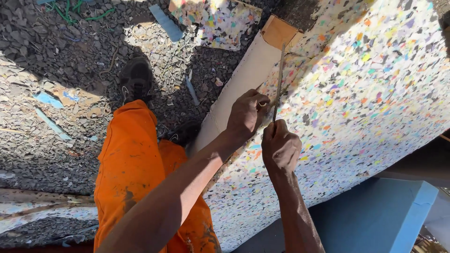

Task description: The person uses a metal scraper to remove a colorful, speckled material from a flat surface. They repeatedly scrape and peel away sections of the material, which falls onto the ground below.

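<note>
my right grip (280, 146) clamped the thin blade (279, 79), left grip (247, 114) pinched the speckled foam slab (365, 93) edge; a slip could nick those fingers.

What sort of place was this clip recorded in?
Probably an outdoor foam-cutting or upholstery yard. A big speckled rebonded foam slab is being cut with a thin blade, blue foam blocks lie beside it, and foam crumbs and offcuts litter the sunlit ground.

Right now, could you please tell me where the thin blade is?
In the head view, the thin blade stands just right of centre, gripped by the right hand, with the left hand beside it on the speckled foam slab.
</note>
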